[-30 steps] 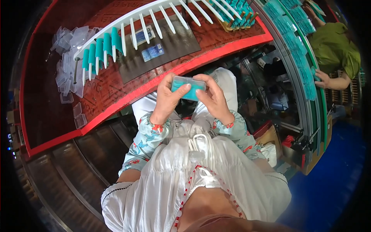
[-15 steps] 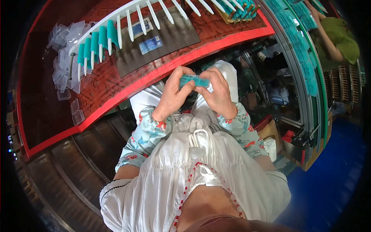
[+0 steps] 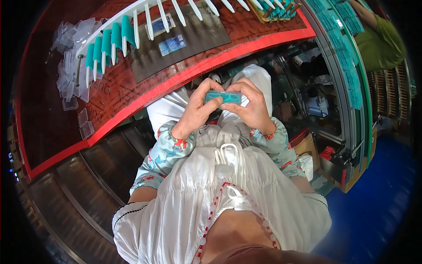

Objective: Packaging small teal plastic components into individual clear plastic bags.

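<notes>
Both hands grip one small clear plastic case point(image 3: 231, 97) with teal contents, held level above my lap near the table's red edge. My left hand point(image 3: 201, 106) is closed round its left end, thumb pressed on the front. On the other end, my right hand point(image 3: 250, 104) is wrapped with its fingers over the top and thumb below. Exactly what the teal pieces inside are, I cannot make out. Up on the table, a white rack point(image 3: 110, 27) carries a row of white prongs, and teal pieces point(image 3: 106, 46) hang on several at its left.
Loose clear plastic cases point(image 3: 68, 81) lie piled at the table's left. A dark mat point(image 3: 193, 44) holds a blue-and-white card point(image 3: 172, 45). Teal bundles on brown pegs point(image 3: 277, 13) stand at the back right. Beyond, teal packs line a conveyor point(image 3: 347, 66), beside a person in a green sleeve point(image 3: 381, 46).
The case has moved slightly right and down and lies more level, with both hands still on it. The view has shifted a little. The green-sleeved person's arm has moved up.
</notes>
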Demonstrator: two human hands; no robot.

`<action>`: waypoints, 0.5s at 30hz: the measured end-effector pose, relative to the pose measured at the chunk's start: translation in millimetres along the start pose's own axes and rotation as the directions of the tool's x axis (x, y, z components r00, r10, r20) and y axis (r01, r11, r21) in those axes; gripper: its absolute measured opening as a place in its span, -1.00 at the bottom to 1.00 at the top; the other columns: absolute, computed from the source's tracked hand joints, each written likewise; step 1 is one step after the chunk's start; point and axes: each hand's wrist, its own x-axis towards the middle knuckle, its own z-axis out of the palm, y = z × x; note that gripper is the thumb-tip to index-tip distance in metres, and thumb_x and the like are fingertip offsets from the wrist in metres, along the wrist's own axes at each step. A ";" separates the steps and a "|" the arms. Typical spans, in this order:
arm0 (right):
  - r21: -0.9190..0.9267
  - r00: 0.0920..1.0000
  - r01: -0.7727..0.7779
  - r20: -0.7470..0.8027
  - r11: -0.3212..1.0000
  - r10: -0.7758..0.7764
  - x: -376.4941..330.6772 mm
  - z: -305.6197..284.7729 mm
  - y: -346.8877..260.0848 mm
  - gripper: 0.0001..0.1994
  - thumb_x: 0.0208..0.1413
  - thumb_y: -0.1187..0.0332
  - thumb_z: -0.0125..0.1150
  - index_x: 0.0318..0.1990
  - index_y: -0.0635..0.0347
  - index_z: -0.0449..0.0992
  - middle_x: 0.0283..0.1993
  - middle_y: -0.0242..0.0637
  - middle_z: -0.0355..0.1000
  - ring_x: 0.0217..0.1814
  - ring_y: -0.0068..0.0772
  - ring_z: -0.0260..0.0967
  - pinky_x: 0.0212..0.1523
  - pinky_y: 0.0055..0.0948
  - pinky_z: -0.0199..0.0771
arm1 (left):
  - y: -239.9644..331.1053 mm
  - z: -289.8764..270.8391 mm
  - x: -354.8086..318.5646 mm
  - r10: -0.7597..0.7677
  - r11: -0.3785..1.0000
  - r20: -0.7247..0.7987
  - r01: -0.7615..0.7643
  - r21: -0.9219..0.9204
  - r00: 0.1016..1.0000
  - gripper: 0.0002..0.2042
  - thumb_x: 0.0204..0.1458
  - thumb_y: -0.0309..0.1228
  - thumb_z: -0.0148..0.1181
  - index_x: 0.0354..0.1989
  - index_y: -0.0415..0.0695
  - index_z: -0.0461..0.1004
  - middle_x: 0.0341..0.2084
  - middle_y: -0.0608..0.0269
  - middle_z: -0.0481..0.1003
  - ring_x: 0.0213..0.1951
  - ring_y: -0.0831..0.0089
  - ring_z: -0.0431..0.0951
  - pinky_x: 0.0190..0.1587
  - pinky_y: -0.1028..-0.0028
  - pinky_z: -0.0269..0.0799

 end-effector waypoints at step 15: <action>0.268 0.988 -0.134 -0.039 0.954 0.150 -12.4 -10.1 10.8 -0.62 -0.13 0.35 0.45 -0.17 0.29 0.44 -0.28 -0.29 0.34 -0.21 -0.37 0.33 -0.15 -0.44 0.31 | -18.4 21.0 15.9 0.164 0.986 -0.071 -0.164 0.004 0.984 -0.77 0.15 -0.32 0.07 -0.21 -0.26 0.39 -0.36 0.24 0.42 -0.30 0.48 0.43 -0.23 0.50 0.35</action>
